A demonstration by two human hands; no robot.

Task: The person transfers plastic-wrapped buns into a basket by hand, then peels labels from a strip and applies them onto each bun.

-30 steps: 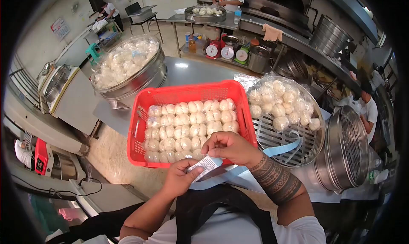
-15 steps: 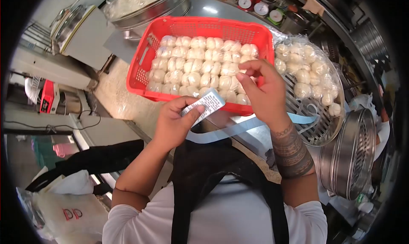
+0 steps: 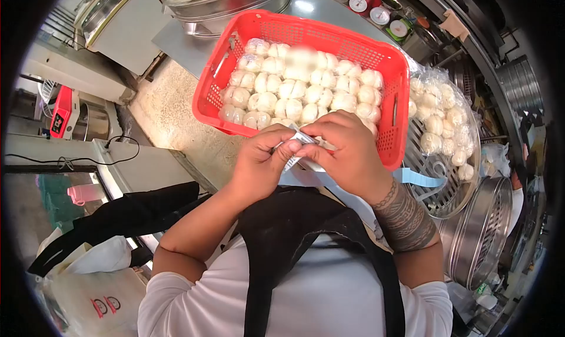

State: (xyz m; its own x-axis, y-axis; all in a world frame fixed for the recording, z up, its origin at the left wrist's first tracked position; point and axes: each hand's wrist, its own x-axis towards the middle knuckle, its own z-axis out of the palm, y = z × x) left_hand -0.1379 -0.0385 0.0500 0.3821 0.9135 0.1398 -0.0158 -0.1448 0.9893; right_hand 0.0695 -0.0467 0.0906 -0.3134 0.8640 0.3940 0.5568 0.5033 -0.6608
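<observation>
"What are we seeing furthest left of the red crate (image 3: 393, 131)?"

"Well apart from the crate, we're seeing a red machine (image 3: 63, 106), and a metal bowl (image 3: 94, 122) is standing just beside it. Nearer, by the crate's far left corner, a round steamer (image 3: 235, 11) is resting on a steel table (image 3: 185, 48)."

"And what are we doing at the crate's near side?"

"We're holding our left hand (image 3: 257, 165) just in front of it. The thumb and index finger are pinching a small printed label (image 3: 304, 138). So the label is sitting between our hands, right by the crate's near edge. It's looking bent, and we're finding its print too small to read."

"What is lying inside the crate?"

"Wrapped buns (image 3: 291, 90) are lying there in rows; a blurred patch is hiding a few toward the crate's far wall."

"How are we setting our right hand (image 3: 355, 156)?"

"We're bringing it to the label too, by the crate's near side, with thumb and index finger clamping the label's other end."

"And right of the crate?"

"A pale blue strip (image 3: 419, 177) is lying over a slotted tray (image 3: 436, 204). Bagged buns (image 3: 432, 125) are resting on that tray, beside the crate. Further right of the crate, stacked steamers (image 3: 469, 234) are showing."
</observation>
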